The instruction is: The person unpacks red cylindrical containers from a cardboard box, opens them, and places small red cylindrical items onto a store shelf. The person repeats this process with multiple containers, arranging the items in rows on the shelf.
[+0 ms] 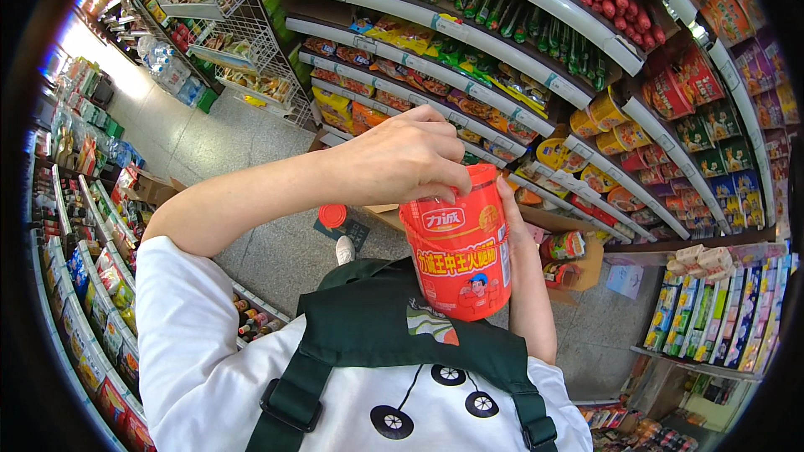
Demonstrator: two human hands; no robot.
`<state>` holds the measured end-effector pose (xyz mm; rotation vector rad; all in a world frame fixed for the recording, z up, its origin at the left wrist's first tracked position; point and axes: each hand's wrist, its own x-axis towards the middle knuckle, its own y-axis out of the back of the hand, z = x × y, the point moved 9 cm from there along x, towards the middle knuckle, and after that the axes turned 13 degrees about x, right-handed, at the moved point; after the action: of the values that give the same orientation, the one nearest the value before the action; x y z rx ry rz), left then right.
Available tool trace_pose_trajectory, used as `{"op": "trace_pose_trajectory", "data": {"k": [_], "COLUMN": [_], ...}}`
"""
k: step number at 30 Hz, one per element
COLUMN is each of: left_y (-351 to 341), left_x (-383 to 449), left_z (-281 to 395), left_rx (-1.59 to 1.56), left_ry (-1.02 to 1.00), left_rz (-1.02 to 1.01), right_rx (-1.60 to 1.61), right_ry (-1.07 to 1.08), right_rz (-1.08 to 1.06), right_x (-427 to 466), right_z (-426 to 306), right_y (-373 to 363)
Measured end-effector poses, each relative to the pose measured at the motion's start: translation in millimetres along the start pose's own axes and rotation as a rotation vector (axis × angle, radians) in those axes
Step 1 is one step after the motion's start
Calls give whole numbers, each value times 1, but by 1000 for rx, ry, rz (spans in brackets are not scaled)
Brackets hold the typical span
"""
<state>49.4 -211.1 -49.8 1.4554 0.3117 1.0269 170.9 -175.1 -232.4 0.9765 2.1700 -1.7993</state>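
Observation:
A red plastic tub with printed writing, a cartoon figure and a red cord handle is tilted in front of my chest. My right hand supports it from its right side, with most of the fingers hidden behind it. Over the tub's top, my left hand is bent at the wrist, its thumb and forefinger pinched at the upper edge. That hand covers much of the opening, so the contents are hidden. Below, a round red lid lies on a dark printed item on the floor.
Shelves of packaged snacks curve across the front, with instant noodle tubs to the right. An open cardboard box stands on the floor near my right arm. Wire racks and a low shelf flank the left aisle.

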Motion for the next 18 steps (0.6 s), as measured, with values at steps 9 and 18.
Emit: {"op": "trace_pose_trajectory", "data": {"k": [9,18], "left_y": [-11,-51], "left_x": [-5,-10], "left_z": [-15,-37], "left_rx": [-268,-521], "left_ry": [254,295], "left_rz": [-68,-186], "right_rx": [-6,-149], "right_ry": [44,261], "right_rz": [16,-38], "right_x": [7,6], "right_z": [-9,-32], "right_y": [27,59]}}
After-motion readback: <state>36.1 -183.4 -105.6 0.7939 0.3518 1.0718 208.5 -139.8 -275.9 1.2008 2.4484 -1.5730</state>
